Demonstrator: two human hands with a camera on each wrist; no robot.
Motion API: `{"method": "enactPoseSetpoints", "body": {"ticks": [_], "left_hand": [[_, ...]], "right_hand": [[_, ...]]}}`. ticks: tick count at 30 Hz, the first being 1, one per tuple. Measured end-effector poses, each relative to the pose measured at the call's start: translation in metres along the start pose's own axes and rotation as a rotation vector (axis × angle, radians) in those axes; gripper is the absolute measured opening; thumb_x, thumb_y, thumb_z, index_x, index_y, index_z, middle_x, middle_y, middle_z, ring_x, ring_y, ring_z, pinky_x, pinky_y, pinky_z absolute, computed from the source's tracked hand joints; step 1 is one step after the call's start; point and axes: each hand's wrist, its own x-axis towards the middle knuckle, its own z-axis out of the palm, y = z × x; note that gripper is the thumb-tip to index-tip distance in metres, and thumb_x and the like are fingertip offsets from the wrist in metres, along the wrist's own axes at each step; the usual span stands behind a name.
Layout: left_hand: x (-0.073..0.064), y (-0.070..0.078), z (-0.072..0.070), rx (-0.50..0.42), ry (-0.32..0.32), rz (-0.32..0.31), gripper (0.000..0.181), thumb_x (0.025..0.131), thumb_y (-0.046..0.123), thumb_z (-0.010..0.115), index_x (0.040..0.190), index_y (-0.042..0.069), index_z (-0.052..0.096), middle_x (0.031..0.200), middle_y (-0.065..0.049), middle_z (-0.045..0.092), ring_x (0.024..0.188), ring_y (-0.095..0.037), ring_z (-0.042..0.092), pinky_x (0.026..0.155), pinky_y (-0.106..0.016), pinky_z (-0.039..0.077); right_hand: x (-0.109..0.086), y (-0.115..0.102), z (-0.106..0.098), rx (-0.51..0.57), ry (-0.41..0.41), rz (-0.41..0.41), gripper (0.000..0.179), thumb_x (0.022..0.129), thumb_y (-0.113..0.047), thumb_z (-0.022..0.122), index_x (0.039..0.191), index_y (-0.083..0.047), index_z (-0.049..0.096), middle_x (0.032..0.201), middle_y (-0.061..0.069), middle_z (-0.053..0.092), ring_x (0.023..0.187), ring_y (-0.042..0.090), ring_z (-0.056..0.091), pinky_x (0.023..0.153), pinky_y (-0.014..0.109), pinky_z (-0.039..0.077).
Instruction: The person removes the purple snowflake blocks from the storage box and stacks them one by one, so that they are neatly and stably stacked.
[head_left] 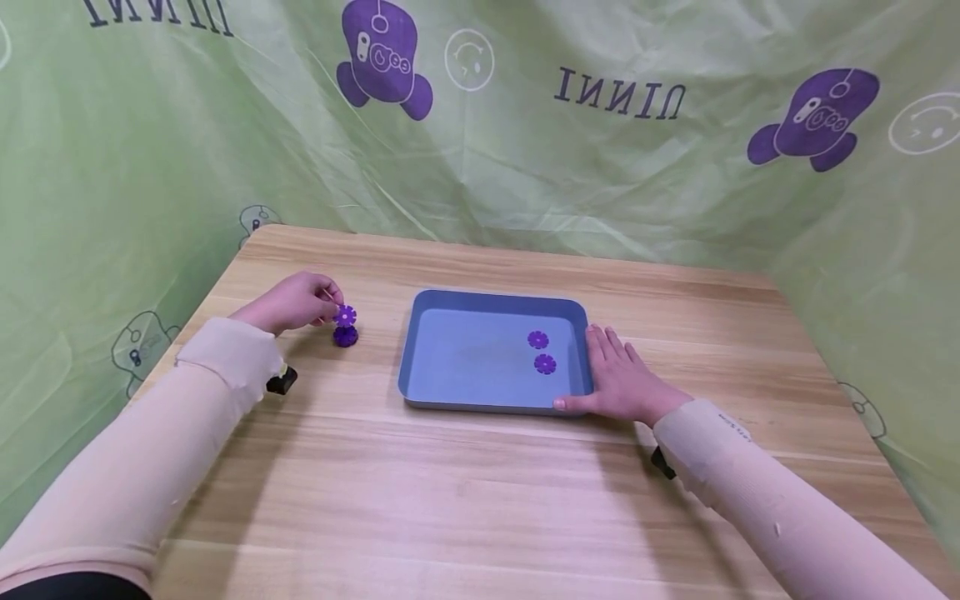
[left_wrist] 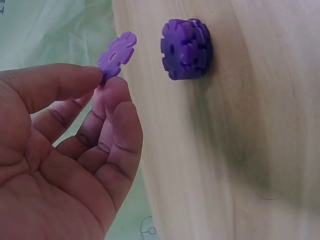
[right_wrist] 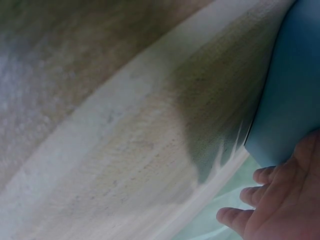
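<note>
Between thumb and forefinger, my left hand (head_left: 302,302) pinches a purple notched disc (left_wrist: 116,55) shaped like a flower, by its edge. It hangs above a short stack of darker purple discs (left_wrist: 186,49) on the table, left of the tray. Two more purple flower discs, one farther back (head_left: 537,340) and one nearer (head_left: 545,364), lie flat on the right part of the blue tray (head_left: 465,358). My right hand (head_left: 618,379) rests against the tray's right side, fingers stretched out and thumb along the near rim. In the right wrist view its palm overlaps the tray wall (right_wrist: 295,95).
The wooden table (head_left: 465,500) runs back to a green printed curtain (head_left: 525,183), which also hangs along both sides. Small black devices sit under the left wrist (head_left: 282,381) and the right wrist (head_left: 663,463).
</note>
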Motion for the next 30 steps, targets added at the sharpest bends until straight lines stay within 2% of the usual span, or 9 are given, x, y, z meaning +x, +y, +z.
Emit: {"method": "enactPoseSetpoints", "body": {"ticks": [13,20,30], "left_hand": [[0.002,-0.016,0.001,-0.130,-0.037,-0.086,0.017,0.099,-0.001,0.058,0.112,-0.011,0.059,0.088,-0.007,0.063,0.080,-0.018,0.058,0.068,-0.028,0.052],[0.002,-0.023,0.004,-0.196,-0.078,-0.096,0.016,0.099,-0.002,0.055,0.112,-0.011,0.058,0.087,-0.005,0.063,0.079,-0.018,0.058,0.068,-0.028,0.052],[0.002,-0.025,0.005,-0.230,-0.100,-0.106,0.016,0.100,-0.001,0.056,0.113,-0.011,0.056,0.088,-0.005,0.063,0.078,-0.016,0.058,0.069,-0.028,0.053]], "right_hand": [[0.001,0.000,-0.001,0.009,-0.004,-0.004,0.131,0.085,-0.071,0.068,0.156,0.017,0.002,0.164,0.037,0.002,0.151,0.054,0.001,0.120,0.067,0.006],[0.002,-0.001,0.000,0.007,-0.004,-0.007,0.131,0.085,-0.071,0.068,0.156,0.017,0.002,0.164,0.037,0.004,0.151,0.054,0.002,0.120,0.066,0.007],[0.001,-0.003,0.000,0.008,0.004,-0.010,0.130,0.086,-0.069,0.070,0.155,0.018,0.003,0.163,0.038,0.006,0.150,0.055,0.005,0.119,0.067,0.009]]}}
